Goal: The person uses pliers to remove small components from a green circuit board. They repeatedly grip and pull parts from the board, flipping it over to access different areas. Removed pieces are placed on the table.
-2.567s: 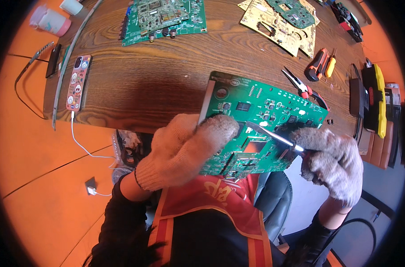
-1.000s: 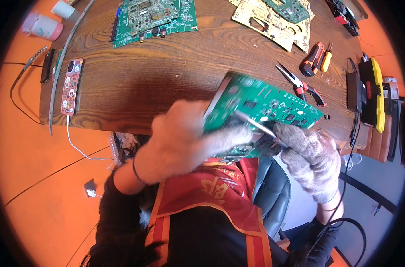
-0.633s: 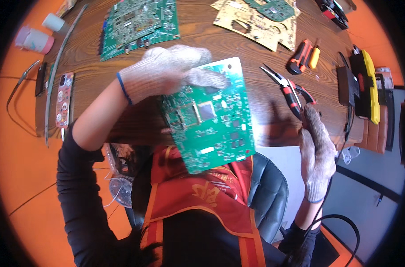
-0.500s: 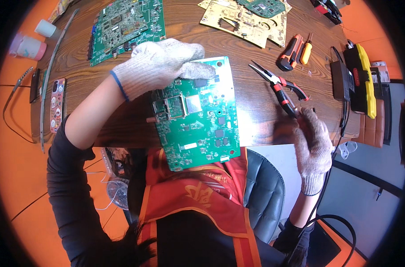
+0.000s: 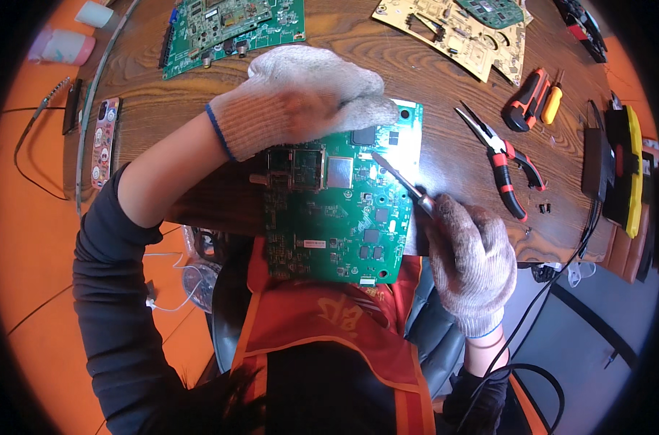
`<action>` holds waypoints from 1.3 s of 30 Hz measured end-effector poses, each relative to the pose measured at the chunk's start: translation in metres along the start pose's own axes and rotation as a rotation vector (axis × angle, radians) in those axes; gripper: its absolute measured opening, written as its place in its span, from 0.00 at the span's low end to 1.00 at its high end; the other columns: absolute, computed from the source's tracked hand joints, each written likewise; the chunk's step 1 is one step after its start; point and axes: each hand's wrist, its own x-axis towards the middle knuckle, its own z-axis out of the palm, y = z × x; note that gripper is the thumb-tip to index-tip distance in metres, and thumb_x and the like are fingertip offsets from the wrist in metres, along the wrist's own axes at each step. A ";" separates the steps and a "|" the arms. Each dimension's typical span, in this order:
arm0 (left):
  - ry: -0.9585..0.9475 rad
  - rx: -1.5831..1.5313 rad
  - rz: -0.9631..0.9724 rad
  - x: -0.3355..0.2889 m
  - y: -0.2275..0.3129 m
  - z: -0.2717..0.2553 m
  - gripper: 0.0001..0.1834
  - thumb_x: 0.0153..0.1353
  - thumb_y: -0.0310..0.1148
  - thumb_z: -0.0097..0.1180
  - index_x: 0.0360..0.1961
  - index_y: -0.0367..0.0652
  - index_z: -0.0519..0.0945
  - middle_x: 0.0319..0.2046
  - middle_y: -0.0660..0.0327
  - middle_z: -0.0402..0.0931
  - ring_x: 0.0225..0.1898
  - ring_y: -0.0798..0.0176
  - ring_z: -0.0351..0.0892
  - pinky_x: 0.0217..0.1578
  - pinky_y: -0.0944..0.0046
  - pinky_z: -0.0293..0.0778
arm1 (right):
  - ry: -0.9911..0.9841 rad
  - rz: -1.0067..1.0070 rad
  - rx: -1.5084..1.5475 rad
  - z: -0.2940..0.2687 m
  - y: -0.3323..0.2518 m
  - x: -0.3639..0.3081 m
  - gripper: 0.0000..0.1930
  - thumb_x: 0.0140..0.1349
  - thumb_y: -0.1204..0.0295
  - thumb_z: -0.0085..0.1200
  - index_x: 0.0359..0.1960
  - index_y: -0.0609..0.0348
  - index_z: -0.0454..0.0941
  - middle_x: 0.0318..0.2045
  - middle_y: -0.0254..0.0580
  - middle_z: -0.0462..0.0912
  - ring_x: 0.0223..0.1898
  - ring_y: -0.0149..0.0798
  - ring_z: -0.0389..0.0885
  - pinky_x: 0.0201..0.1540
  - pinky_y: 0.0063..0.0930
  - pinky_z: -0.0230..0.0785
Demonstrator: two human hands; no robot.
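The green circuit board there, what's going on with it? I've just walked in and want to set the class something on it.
A person in knit gloves has it in hand. The left hand keeps its grip at the far side of the green circuit board. The right hand holds a flat-bladed tool over it; whether the tip touches is unclear. Red-and-black pliers lie on the wooden table.
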 end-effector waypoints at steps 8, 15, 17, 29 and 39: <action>0.020 -0.049 0.028 -0.002 -0.001 0.004 0.21 0.67 0.37 0.52 0.60 0.44 0.73 0.39 0.57 0.82 0.39 0.54 0.82 0.45 0.60 0.78 | -0.151 0.050 -0.073 -0.001 -0.011 0.001 0.22 0.56 0.77 0.62 0.54 0.52 0.77 0.35 0.44 0.83 0.31 0.48 0.84 0.31 0.37 0.75; 0.094 -0.028 0.004 -0.003 -0.007 0.021 0.20 0.64 0.40 0.57 0.54 0.44 0.77 0.44 0.55 0.80 0.42 0.55 0.82 0.45 0.60 0.78 | -0.277 0.169 -0.030 -0.018 -0.025 0.015 0.18 0.56 0.75 0.62 0.50 0.50 0.79 0.30 0.41 0.82 0.27 0.47 0.83 0.28 0.37 0.74; 0.229 -0.043 0.060 -0.007 -0.009 0.028 0.20 0.63 0.39 0.58 0.55 0.43 0.77 0.42 0.55 0.81 0.40 0.55 0.82 0.44 0.59 0.78 | -0.292 0.225 0.090 -0.024 -0.031 0.024 0.19 0.55 0.75 0.63 0.50 0.49 0.79 0.28 0.41 0.82 0.25 0.47 0.82 0.26 0.38 0.73; 0.387 0.062 0.252 -0.014 -0.032 0.048 0.22 0.58 0.32 0.62 0.54 0.41 0.76 0.38 0.56 0.79 0.36 0.57 0.81 0.40 0.61 0.79 | -0.475 0.061 -0.177 -0.043 -0.033 0.047 0.26 0.49 0.76 0.66 0.52 0.58 0.75 0.24 0.44 0.78 0.21 0.47 0.80 0.22 0.38 0.70; 0.034 0.089 -0.003 -0.004 -0.015 0.029 0.23 0.60 0.34 0.61 0.56 0.39 0.75 0.42 0.53 0.79 0.42 0.55 0.81 0.45 0.59 0.79 | -0.181 0.063 0.109 0.004 -0.012 0.005 0.24 0.55 0.73 0.65 0.53 0.63 0.74 0.29 0.42 0.83 0.23 0.42 0.83 0.24 0.33 0.73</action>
